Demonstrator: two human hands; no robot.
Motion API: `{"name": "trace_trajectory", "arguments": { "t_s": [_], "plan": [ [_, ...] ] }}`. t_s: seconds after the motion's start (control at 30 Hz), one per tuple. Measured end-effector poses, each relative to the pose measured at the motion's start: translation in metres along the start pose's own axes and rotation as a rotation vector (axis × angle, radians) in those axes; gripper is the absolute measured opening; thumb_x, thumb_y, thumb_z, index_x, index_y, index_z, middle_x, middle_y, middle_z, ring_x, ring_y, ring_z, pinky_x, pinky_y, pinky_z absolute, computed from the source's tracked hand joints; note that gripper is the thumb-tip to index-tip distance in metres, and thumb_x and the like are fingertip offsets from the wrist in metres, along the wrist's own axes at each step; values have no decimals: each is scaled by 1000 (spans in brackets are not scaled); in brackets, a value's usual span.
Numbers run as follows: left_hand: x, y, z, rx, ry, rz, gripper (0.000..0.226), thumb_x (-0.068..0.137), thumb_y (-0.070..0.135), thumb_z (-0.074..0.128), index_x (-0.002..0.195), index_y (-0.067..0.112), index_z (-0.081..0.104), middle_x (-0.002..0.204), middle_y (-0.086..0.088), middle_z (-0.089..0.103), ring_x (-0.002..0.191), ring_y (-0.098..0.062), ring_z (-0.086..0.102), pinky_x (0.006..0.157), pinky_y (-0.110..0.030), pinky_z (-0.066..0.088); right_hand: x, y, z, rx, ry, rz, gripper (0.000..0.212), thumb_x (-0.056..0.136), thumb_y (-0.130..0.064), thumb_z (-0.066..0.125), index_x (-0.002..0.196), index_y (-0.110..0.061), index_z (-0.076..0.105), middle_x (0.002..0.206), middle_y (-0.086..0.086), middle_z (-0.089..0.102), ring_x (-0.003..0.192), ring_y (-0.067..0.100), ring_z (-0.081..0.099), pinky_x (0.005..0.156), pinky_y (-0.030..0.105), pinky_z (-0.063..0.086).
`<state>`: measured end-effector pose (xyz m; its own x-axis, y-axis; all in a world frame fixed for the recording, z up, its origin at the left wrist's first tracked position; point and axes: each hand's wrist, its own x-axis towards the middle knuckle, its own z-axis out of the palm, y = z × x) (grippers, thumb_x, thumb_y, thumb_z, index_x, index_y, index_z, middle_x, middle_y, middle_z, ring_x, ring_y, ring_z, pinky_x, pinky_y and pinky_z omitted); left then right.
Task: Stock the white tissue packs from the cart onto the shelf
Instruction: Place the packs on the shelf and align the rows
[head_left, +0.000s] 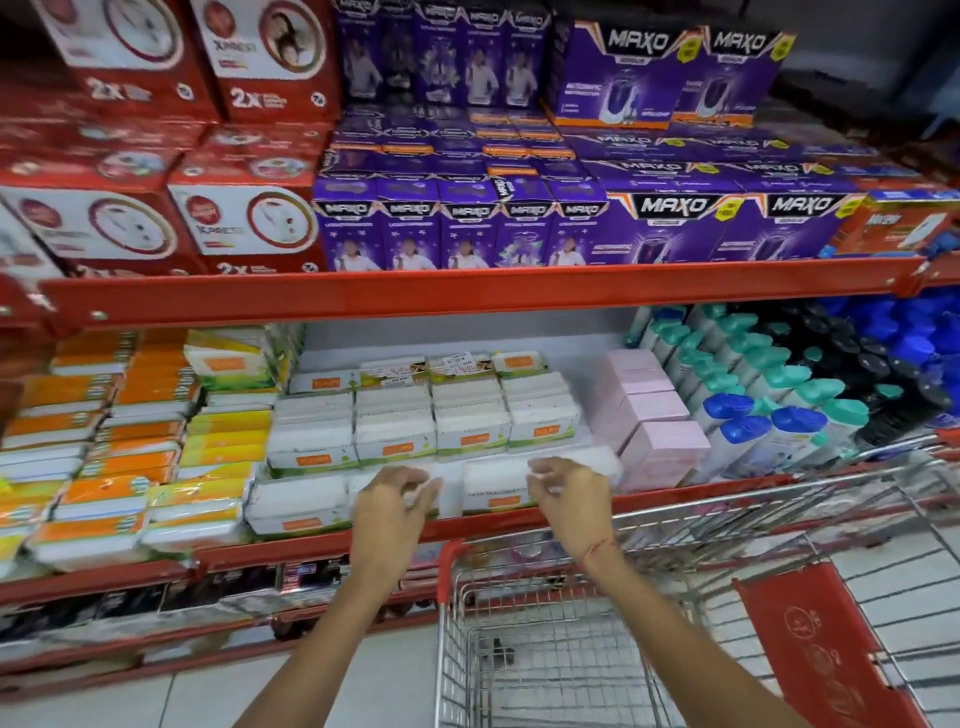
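Both hands hover at the shelf's front edge (675, 501), the left hand (395, 501) and right hand (569, 491) with fingers loosely curled and holding nothing, just before the front white tissue packs (493, 488), which lie lengthwise across the shelf, nearer the right hand.

A: State the position of both hands.

B: Left hand (390, 500) and right hand (570, 493), fingers loosely curled, lie at frame centre against white tissue packs (488, 488) on the front edge of the red shelf (675, 496).

A: And the cart?

B: The wire cart (545, 649) occupies lower right. Purple boxes (675, 228) fill the upper shelf.
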<state>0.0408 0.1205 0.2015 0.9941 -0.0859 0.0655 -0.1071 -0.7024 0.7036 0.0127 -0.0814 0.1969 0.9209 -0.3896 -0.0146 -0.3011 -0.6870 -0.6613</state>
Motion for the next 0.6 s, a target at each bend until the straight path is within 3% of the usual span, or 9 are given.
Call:
{"name": "trace_trajectory", "arguments": {
  "t_s": [0.07,0.13,0.2,0.23,0.27,0.33,0.43,0.53,0.6],
  "plan": [
    [-11,-28,-13,-84,24,-211,30,88,36,59,77,11,72,83,-12,75,77,-24,69,64,-23,48,-14,-20,19,507,-110,324,10,86,-5,65,92,-1,71,90,20,74,71,25,70,66,27,61],
    [-13,-62,-33,-293,-2,-484,36,88,44,58,70,14,69,82,-18,74,80,-31,70,77,-35,55,-26,-47,44,961,-361,675,21,89,-2,60,105,12,60,96,25,69,77,30,69,59,25,62],
    [-8,-79,-41,-691,-37,-787,40,90,37,58,100,-1,66,99,-27,69,95,-37,67,92,-44,53,-31,-63,63,1192,-497,834,34,93,-5,55,119,15,48,113,32,59,101,38,63,75,30,61],
    [-4,-84,-47,-831,-61,-882,46,93,31,55,116,-8,55,110,-32,64,103,-40,64,95,-45,51,-32,-73,71,1268,-513,875,40,94,-6,54,126,14,42,123,34,53,112,41,57,89,35,56],
    [1,-87,-50,-899,-87,-931,50,95,27,51,126,-11,45,118,-35,58,109,-42,60,97,-44,49,-31,-80,78,1314,-490,911,43,94,-6,53,130,13,39,132,35,46,120,42,51,100,39,49],
    [11,-95,-55,-980,-93,-968,53,96,26,49,133,-10,36,127,-38,51,113,-44,57,97,-43,47,-27,-96,88,1343,-410,931,42,94,-3,53,132,8,41,144,33,33,125,42,47,108,42,41],
    [25,-103,-55,-1028,-84,-978,53,96,23,49,135,-10,35,128,-38,50,91,-41,62,83,-39,55,-18,-108,97,1325,-334,959,41,92,-2,56,129,9,44,145,34,29,124,43,47,106,44,43],
    [38,-105,-55,-1040,-92,-987,50,97,19,47,135,-10,34,128,-38,50,69,-34,59,45,-30,58,-10,-112,110,1270,-313,964,40,92,-1,54,129,10,43,145,33,31,123,42,49,99,42,48],
    [45,-106,-55,-1044,-106,-986,50,97,19,47,136,-10,32,129,-38,49,72,-37,60,54,-34,60,-6,-115,113,1236,-279,970,38,94,2,50,131,8,42,147,31,29,123,43,49,95,40,50]
  ]
}}
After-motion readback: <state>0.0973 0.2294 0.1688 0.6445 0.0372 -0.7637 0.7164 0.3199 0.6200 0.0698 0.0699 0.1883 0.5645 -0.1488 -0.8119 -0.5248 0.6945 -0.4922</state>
